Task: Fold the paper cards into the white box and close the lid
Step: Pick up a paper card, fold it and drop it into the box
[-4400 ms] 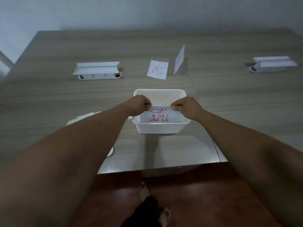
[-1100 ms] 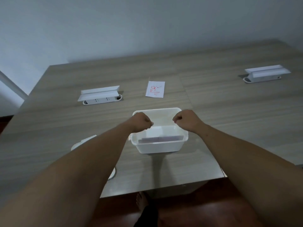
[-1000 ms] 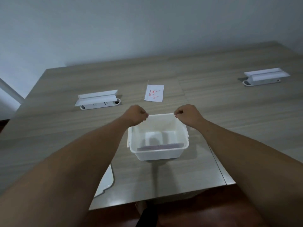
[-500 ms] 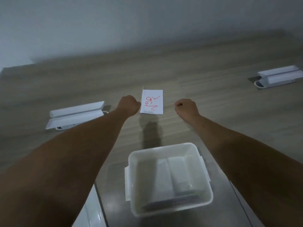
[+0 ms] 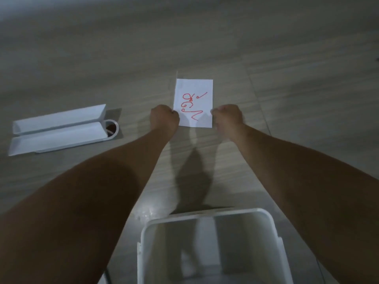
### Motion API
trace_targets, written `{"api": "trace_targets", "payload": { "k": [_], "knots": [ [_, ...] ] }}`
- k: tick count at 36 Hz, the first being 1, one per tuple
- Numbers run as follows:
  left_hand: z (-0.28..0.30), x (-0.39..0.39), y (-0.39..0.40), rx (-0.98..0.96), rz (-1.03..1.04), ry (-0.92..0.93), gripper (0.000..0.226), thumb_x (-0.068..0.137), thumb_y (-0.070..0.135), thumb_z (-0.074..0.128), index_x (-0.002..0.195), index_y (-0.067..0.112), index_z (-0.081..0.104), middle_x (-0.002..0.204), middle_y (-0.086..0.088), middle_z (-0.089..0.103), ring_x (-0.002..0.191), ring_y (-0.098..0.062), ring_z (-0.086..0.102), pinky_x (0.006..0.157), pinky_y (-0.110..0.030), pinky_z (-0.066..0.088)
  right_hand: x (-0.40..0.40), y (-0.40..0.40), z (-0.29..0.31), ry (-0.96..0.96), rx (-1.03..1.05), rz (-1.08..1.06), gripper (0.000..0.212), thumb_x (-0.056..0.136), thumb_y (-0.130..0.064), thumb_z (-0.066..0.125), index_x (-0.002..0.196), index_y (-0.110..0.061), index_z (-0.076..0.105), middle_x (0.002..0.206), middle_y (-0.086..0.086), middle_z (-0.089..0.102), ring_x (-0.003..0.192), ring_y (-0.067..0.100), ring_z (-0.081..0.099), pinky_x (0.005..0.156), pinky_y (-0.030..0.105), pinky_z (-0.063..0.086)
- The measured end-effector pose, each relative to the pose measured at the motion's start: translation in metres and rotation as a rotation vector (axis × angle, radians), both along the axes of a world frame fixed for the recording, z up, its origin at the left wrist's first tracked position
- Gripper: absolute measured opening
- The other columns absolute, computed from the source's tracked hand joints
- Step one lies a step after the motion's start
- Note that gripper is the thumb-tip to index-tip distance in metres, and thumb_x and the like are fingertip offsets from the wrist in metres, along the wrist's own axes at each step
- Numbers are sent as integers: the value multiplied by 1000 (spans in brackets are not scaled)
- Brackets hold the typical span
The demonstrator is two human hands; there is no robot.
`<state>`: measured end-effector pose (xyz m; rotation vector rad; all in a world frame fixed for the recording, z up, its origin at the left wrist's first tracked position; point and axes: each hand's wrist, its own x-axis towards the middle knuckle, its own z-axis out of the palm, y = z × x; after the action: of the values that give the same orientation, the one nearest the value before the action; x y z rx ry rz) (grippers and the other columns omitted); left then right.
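Observation:
A white paper card (image 5: pixel 193 99) with red writing lies flat on the wooden table (image 5: pixel 287 99), far ahead of me. My left hand (image 5: pixel 164 119) is curled at the card's lower left edge and my right hand (image 5: pixel 227 117) at its lower right edge, both touching it. The fingertips are hidden under the knuckles. The open white box (image 5: pixel 205 217) stands near me at the bottom of the view, between my forearms. Pale folded paper shows dimly inside it. I cannot make out the lid.
A white flip-open socket housing (image 5: pixel 57 130) sits in the table to the left of my left hand. A seam in the tabletop (image 5: pixel 258 99) runs just right of the card.
My hands left the box and reached forward to the card with red writing, closing in on its two sides. The view tilted forward, so the box slid to the bottom edge.

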<state>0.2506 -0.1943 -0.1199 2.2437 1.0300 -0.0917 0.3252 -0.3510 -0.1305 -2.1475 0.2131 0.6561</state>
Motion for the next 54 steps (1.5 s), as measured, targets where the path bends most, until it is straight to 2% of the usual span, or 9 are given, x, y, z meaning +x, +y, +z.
{"api": "trace_targets", "payload": {
  "k": [4,16,20,23,25,30,39,50,54],
  "knots": [
    [-8,1,3,33,-14,-18,25,84,13,49,69,-3,63,84,-26,72,83,-40,68,63,-29,45,9,11,-10,12,82,-55,24,78,-28,70,64,-9,65,83,15,72,78,33,72,71,48,62],
    [59,-23,9,70,-103,-110,25,88,13,47,77,3,67,87,-20,72,64,-24,59,63,-27,40,-15,3,60,131,384,-205,12,81,-3,71,90,1,64,115,21,70,98,34,70,83,50,59],
    [104,-42,4,23,-136,-251,36,84,13,54,118,15,64,92,-11,74,86,-27,69,84,-30,55,-32,-12,108,63,506,-206,21,83,6,66,102,0,59,119,23,64,95,35,67,60,40,59],
    [144,-64,-2,58,-212,-312,30,84,11,56,110,11,71,95,-17,76,87,-29,73,85,-34,57,-46,-23,144,62,596,-194,48,84,7,61,126,-13,48,107,18,59,84,34,68,46,33,57],
    [172,-81,-9,29,-210,-346,25,87,8,55,104,6,73,92,-20,75,75,-32,74,71,-37,62,-58,-32,173,49,613,-142,19,89,1,55,106,-8,56,85,16,59,67,30,64,43,33,58],
    [224,-117,-19,-25,-182,-317,21,87,6,57,99,0,73,93,-19,73,56,-29,72,49,-37,61,-87,-62,216,-25,461,131,34,88,-1,40,112,-4,63,82,13,61,70,26,58,64,36,56],
    [265,-172,-47,-76,-136,-305,21,90,11,61,101,-3,73,88,-20,72,45,-17,66,42,-19,54,-132,-121,237,-529,225,440,25,84,-22,72,102,-6,75,92,0,64,88,14,56,77,22,38],
    [255,-230,-87,-212,22,-333,28,95,14,51,108,-4,68,84,-19,66,57,-29,67,42,-25,55,-166,-151,232,-650,52,494,23,78,-44,71,83,-22,77,86,0,75,80,19,66,75,36,51],
    [263,-240,-82,-167,54,-430,39,94,31,52,115,1,66,100,-17,68,77,-29,63,68,-33,52,-176,-151,243,-629,151,548,25,83,-27,72,83,-2,74,81,16,69,72,19,54,61,28,37]
  ]
}}
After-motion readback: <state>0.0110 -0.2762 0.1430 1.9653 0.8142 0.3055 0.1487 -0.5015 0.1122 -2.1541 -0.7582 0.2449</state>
